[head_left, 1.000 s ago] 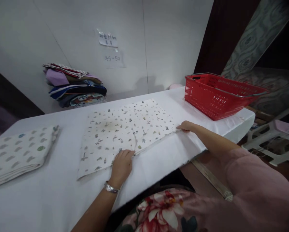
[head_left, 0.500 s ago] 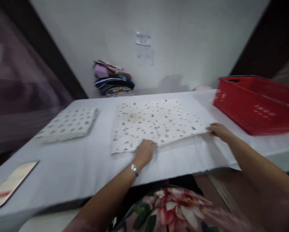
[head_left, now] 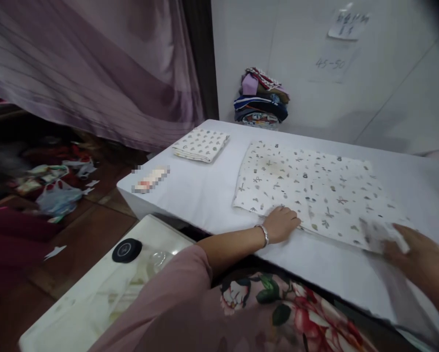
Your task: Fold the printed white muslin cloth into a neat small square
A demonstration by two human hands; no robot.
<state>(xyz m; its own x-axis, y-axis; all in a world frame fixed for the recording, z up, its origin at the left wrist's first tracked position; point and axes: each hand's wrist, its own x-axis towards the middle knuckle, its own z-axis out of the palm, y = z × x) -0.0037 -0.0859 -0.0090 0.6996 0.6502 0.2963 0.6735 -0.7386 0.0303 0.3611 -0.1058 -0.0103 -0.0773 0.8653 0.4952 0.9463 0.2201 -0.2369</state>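
Observation:
A white cloth [head_left: 315, 186] with small leaf and plant prints lies spread on the white-covered table, a faint brownish stain near its far left. At its near edge my left hand [head_left: 282, 225] bears down, fingers bent over the fabric; a silver bracelet is on the wrist. My right hand [head_left: 419, 254], smeared by motion, has its fingers closed at the near right part of the cloth, where a pale flap looks lifted. Farther left rests a folded white cloth [head_left: 201, 145] with a similar print, touched by neither hand.
A pixelated card-like item [head_left: 151, 179] lies at the table's left end. Folded garments [head_left: 261, 100] are stacked by the wall. Left of me is a white surface [head_left: 76, 298] with a round black object [head_left: 127, 250]. A purple curtain [head_left: 131, 73] hangs above a cluttered floor.
My view has swung left, so the red basket has left the picture. My right hand has moved and blurred at the cloth's near right side; my left hand stays on the near edge.

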